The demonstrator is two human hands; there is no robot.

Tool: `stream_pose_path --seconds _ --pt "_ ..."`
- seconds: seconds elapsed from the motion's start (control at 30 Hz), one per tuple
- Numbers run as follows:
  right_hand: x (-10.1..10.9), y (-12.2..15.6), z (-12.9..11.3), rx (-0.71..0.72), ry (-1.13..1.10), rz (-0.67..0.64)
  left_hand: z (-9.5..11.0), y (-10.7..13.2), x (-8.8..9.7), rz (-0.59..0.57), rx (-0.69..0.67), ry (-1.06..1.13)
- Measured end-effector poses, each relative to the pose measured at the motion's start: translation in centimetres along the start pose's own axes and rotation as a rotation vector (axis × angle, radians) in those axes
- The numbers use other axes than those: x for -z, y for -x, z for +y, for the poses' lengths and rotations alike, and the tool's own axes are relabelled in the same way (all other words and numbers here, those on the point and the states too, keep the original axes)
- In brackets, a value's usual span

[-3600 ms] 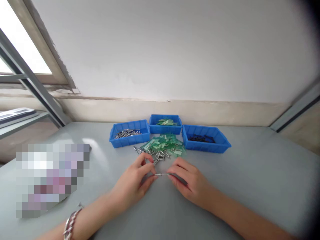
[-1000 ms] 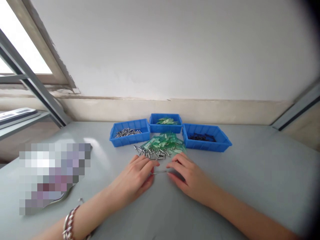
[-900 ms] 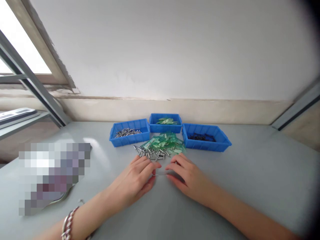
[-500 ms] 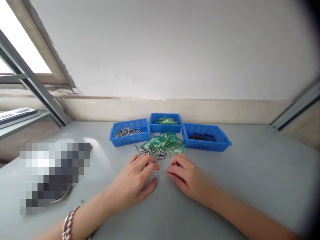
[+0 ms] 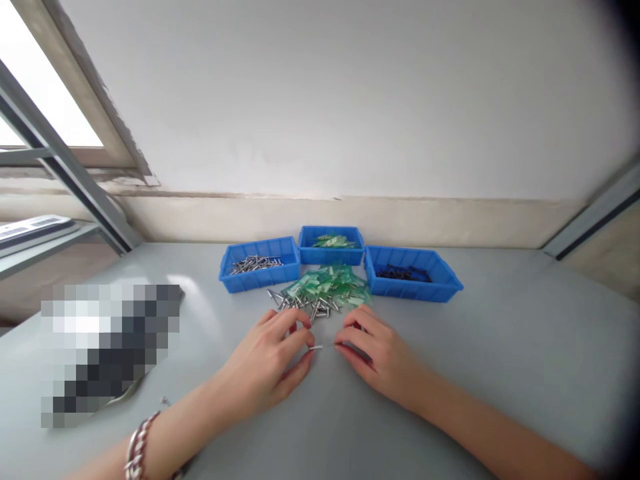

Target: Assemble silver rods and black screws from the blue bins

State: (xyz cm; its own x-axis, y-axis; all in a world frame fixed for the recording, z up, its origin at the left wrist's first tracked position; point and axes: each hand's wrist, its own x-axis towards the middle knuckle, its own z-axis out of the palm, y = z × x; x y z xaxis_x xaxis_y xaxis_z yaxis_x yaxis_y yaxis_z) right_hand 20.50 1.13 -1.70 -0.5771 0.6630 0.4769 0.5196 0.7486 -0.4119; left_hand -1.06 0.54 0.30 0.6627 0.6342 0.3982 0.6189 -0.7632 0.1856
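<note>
My left hand (image 5: 270, 353) is closed in a pinch, thumb and index finger on a short silver metal pin (image 5: 317, 347) that sticks out to the right. Facing it, my right hand (image 5: 383, 353) also pinches, fingertips together at a thin, faint end of something too small to name. A narrow gap separates the two hands, low over the grey table. Just beyond my fingertips lies a loose heap of similar silver pins (image 5: 320, 308), touching a pile of small green plastic packets (image 5: 327, 283).
Behind the piles stand three blue bins: the left bin (image 5: 260, 275) with silver pins, the middle bin (image 5: 331, 256) with green packets, the right bin (image 5: 415, 289) with dark small parts. A pixelated object (image 5: 113, 353) lies at left; a small metal piece (image 5: 165, 401) lies near my left forearm.
My left thumb and index finger have closed on the silver pin, which showed in the gap between them before. My right hand has barely moved.
</note>
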Motion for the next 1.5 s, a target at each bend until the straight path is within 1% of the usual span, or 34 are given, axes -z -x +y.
stream_pose_path --seconds 0.23,0.4,0.53,0.6,0.67,0.73,0.77,0.8,0.9,0.93,0.97,1.0,1.13,1.17,1.2,1.3,1.37,1.43,1.5 --pt "0.0 0.0 0.0 -0.002 0.008 -0.009 0.1 0.0 0.1 0.022 -0.021 0.013" --pt "-0.1 0.0 0.1 -0.013 0.028 -0.038 0.2 0.0 0.0 0.069 -0.017 -0.001" --pt "-0.2 0.1 0.3 -0.023 0.043 -0.028 -0.2 0.0 0.2 0.132 0.0 -0.038" --pt "-0.1 0.2 0.3 -0.022 0.035 -0.026 -0.8 0.0 0.9 0.206 0.009 -0.104" --pt "-0.1 0.2 0.3 -0.029 0.031 -0.031 -1.9 -0.1 2.0 0.325 0.039 -0.215" --pt "-0.1 0.3 0.3 -0.039 0.033 -0.039 -3.3 -0.1 3.3 0.468 0.128 -0.363" --pt "-0.1 0.3 0.3 -0.042 0.034 -0.043 -4.1 -0.1 3.9 0.521 0.175 -0.421" --pt "-0.1 0.3 0.3 -0.045 0.033 -0.044 -4.8 -0.1 4.5 0.553 0.221 -0.459" --pt "-0.1 0.3 0.3 -0.053 0.026 -0.045 -6.7 0.1 5.5 0.579 0.361 -0.519" --pt "-0.1 0.3 0.3 -0.056 0.025 -0.047 -7.2 0.1 5.6 0.571 0.405 -0.53" --pt "-0.1 0.3 0.3 -0.059 0.025 -0.049 -7.7 0.2 5.6 0.54 0.45 -0.541" --pt "0.0 0.3 0.2 -0.059 0.027 -0.052 -8.1 0.3 5.5 0.481 0.493 -0.548" --pt "0.0 0.2 0.2 -0.054 0.04 -0.054 -8.9 0.5 4.3 0.12 0.633 -0.556" --pt "0.0 0.2 0.2 -0.053 0.041 -0.053 -8.9 0.6 4.0 0.062 0.674 -0.562" --pt "0.0 0.2 0.2 -0.053 0.042 -0.053 -8.8 0.6 3.6 0.031 0.721 -0.571" --pt "0.0 0.2 0.2 -0.045 0.039 -0.043 -8.3 0.5 3.0 0.0 0.876 -0.552" --pt "0.0 0.3 0.3 -0.034 0.039 -0.029 -8.3 0.5 3.1 -0.009 0.955 -0.511" --pt "0.0 0.3 0.3 -0.026 0.041 -0.02 -8.9 0.8 3.6 -0.009 1.014 -0.487" --pt "0.0 0.4 0.3 -0.03 0.037 -0.024 -10.0 1.4 4.2 0.019 1.046 -0.488"
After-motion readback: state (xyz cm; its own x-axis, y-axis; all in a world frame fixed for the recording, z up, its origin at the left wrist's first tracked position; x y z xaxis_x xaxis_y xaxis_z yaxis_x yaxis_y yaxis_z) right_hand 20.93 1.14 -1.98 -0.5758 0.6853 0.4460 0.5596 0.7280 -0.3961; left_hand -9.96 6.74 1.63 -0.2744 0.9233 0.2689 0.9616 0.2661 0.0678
